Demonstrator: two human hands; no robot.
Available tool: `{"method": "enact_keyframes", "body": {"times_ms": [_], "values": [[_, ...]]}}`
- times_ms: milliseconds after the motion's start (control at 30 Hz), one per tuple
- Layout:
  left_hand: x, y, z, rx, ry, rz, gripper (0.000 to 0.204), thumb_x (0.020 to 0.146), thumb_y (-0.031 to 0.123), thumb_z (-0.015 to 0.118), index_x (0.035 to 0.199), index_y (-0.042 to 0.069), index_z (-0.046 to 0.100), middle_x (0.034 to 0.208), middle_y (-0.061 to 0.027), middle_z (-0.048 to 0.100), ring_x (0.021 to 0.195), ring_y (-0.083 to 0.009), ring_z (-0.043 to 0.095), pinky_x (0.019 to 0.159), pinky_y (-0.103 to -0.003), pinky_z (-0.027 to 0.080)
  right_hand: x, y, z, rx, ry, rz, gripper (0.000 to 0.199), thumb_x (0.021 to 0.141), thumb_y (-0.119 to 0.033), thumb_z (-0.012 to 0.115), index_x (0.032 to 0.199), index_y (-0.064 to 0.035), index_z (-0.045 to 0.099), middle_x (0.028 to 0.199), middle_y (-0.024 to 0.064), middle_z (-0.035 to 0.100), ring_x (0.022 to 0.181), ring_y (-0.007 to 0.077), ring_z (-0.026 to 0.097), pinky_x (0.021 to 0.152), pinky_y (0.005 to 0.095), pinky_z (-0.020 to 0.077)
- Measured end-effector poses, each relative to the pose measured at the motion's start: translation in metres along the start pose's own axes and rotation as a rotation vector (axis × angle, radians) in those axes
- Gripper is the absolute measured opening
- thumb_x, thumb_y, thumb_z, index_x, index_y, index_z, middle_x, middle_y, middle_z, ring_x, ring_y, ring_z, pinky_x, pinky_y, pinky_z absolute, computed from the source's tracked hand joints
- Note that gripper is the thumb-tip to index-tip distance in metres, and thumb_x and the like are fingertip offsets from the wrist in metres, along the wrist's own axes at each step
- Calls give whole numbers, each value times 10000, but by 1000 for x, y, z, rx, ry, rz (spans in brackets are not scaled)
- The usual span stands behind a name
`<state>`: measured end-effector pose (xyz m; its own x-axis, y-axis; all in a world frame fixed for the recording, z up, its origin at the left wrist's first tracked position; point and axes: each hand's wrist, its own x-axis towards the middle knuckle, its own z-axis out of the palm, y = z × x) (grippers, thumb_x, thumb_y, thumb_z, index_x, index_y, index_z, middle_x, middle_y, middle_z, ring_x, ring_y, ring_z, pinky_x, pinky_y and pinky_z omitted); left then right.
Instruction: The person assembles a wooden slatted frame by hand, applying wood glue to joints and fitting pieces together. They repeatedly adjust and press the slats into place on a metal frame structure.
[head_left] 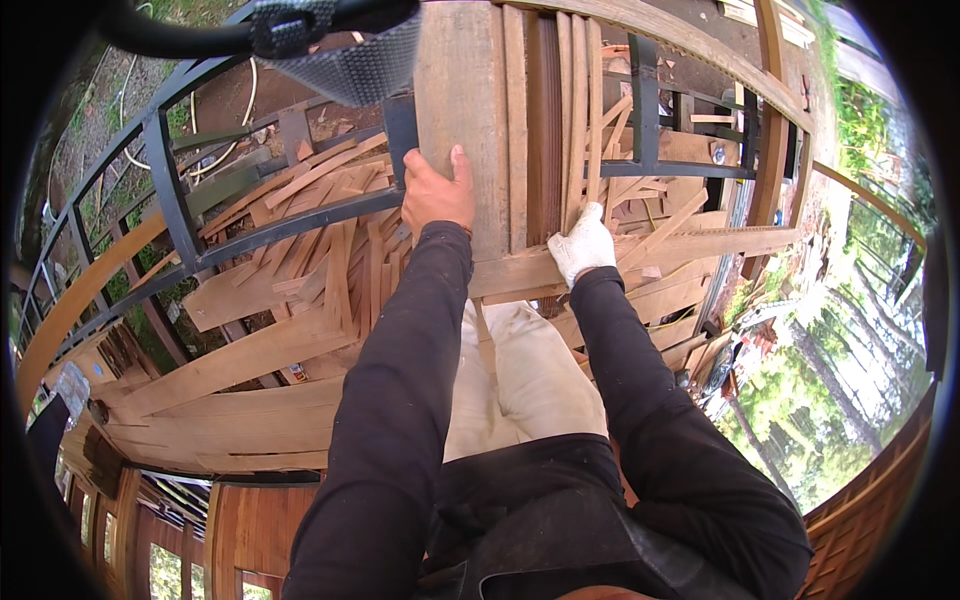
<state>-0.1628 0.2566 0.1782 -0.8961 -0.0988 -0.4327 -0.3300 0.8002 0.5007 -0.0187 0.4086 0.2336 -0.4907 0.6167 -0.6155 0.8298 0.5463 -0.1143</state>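
My bare left hand (438,192) grips the left edge of a wide wooden board (462,90), its thumb on the upper face. My right hand (583,245), in a white glove, is closed around the near ends of thin wooden strips (578,120); its fingertips are hidden. Under that glove runs a wooden crosspiece (520,272), which meets the near end of the board. Between board and strips lie a narrower slat (513,130) and a dark brown grooved plank (544,130).
A dark metal frame (290,222) stretches across the left and far side. Offcuts and thin strips (340,185) are heaped below it. Long wooden beams (700,60) cross at the far right. A wide plank (240,360) rests at near left. A black strap with a mesh pad (350,65) hangs at the top.
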Motion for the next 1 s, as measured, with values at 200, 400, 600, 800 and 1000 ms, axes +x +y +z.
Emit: {"method": "enact_keyframes", "body": {"times_ms": [200, 400, 600, 800, 1000], "values": [[0, -5, 1, -41, 3, 26, 654, 955, 535, 624, 1308, 3, 481, 1191, -282, 673, 1000, -481, 695, 875, -559, 542, 3, 1, 4, -146, 35, -55, 558, 842, -273, 730, 1214, 29, 444, 975, 298, 712, 942, 454, 711, 838, 493, 573], [-2, -4, 0, -49, -5, 27, 648, 952, 522, 632, 1306, 1, 478, 1166, -280, 674, 989, -482, 693, 868, -565, 542, 2, -2, -11, -268, -29, -48, 509, 874, -325, 726, 1169, 26, 504, 963, 289, 724, 959, 430, 724, 854, 495, 575], [-1, -2, -2, -57, 4, 30, 638, 950, 512, 638, 1298, 2, 483, 1160, -277, 676, 989, -479, 694, 873, -560, 543, -7, -13, 0, -200, 25, 59, 474, 884, -359, 717, 1114, 30, 574, 1011, 312, 710, 996, 456, 707, 889, 496, 566], [-1, -3, -1, -50, 4, 27, 645, 956, 517, 631, 1316, 3, 483, 1184, -283, 676, 1014, -480, 691, 888, -551, 539, -12, -10, -1, -154, -14, 45, 498, 878, -360, 751, 1136, 23, 566, 1061, 315, 700, 1028, 461, 692, 892, 496, 548], [-1, -2, 1, -21, 19, 26, 644, 954, 520, 626, 1307, -1, 489, 1190, -287, 676, 1000, -473, 701, 883, -550, 548, -2, 76, -43, 88, 316, 167, 756, 806, -466, 816, 1291, 58, 567, 1147, 316, 694, 1131, 420, 681, 984, 463, 524]]}}
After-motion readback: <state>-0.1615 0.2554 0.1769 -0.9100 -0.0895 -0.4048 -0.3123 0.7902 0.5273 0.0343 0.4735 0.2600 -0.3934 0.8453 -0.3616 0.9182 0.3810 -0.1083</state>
